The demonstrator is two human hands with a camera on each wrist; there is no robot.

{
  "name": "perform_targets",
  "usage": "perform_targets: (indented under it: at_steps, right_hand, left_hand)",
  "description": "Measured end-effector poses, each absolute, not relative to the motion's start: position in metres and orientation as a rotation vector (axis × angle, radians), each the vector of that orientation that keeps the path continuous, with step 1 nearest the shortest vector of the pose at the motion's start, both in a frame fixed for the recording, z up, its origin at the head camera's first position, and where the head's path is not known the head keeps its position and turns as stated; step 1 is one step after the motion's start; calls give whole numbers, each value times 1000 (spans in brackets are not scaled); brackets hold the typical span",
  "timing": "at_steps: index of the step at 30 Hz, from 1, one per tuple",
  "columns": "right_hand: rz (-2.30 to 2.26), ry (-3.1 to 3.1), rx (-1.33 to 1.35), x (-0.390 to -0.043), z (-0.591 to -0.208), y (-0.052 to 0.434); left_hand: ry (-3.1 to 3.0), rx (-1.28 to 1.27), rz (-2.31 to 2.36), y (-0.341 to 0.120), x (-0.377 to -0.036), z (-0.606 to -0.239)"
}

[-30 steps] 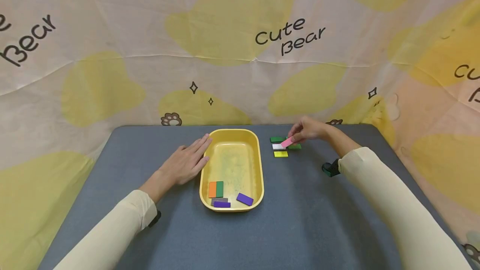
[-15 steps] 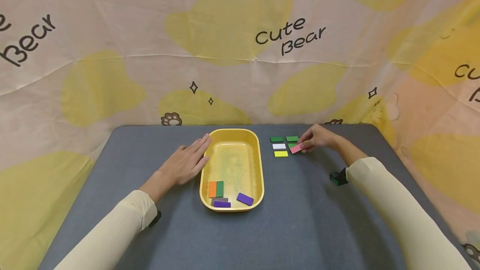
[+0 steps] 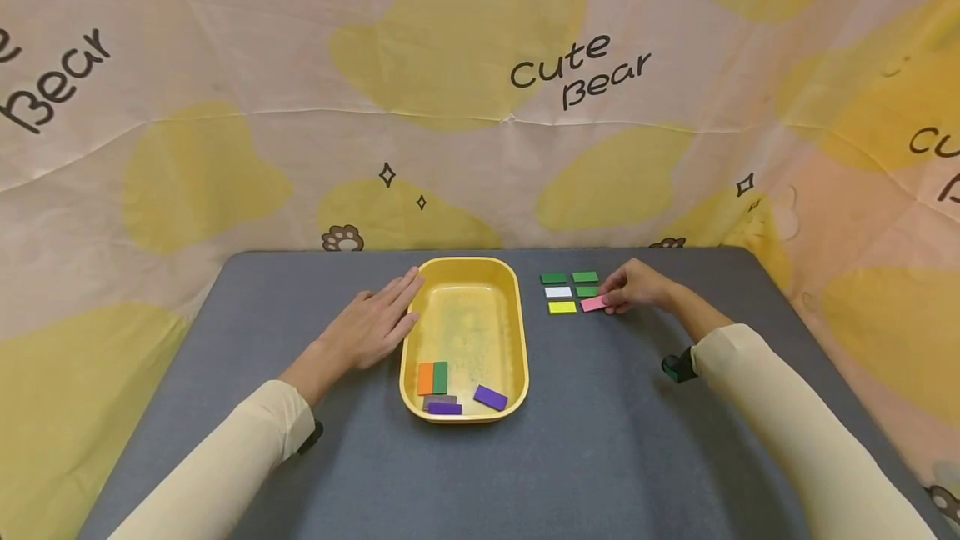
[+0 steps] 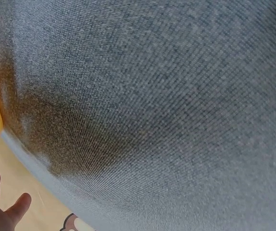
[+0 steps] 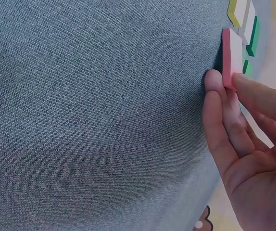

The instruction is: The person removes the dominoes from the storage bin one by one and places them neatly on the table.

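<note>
Fingers [image 5: 215, 115], right hand [image 3: 639, 283]: curled, drawn to a narrow pinch with the thumb, one pink tile [image 3: 591, 304] between them. Grip taken at one end only, presumably so that the other end was free to be set against its neighbours. Pink tile: nearest row, just right of the yellow tile [image 3: 562, 307], slightly askew; whether it lay flat on the table [image 3: 570, 457] could not be told. Remainder of the group, two columns: dark green tile [image 3: 553, 278] and light green tile [image 3: 585, 277] in the far row; white tile [image 3: 558, 292] and mid-green tile [image 3: 586, 292] in the middle row. Narrow gaps showed between tiles, suggesting a deliberate grid. Left hand [image 3: 367, 327]: fingers extended, nothing grasped, tips resting at the left rim of the yellow tray [image 3: 522, 361], likely to steady it. Tray contents, all at the near end: orange tile [image 3: 425, 378] and green tile [image 3: 440, 378], set edge to edge; grey tile [image 3: 438, 399], partly hidden behind a purple tile [image 3: 445, 409]; second purple tile [image 3: 490, 397], aslant and apart, seemingly loose stock rather than arranged.
</note>
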State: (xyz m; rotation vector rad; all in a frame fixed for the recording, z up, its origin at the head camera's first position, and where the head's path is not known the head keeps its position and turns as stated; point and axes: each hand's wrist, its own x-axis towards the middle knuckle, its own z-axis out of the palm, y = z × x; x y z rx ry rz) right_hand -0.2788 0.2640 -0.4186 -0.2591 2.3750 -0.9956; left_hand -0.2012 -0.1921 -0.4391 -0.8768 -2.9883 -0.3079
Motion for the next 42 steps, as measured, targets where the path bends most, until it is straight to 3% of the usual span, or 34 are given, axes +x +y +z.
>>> perform_targets:
  at_steps: [30, 42]
  right_hand:
    - [-873, 2390, -377, -276, -406, 260]
    - [-861, 2317, -623, -285, -367, 202]
  left_hand:
    - [-2977, -880, -298, -193, -201, -441]
    - [-2993, -873, -303, -194, -201, -439]
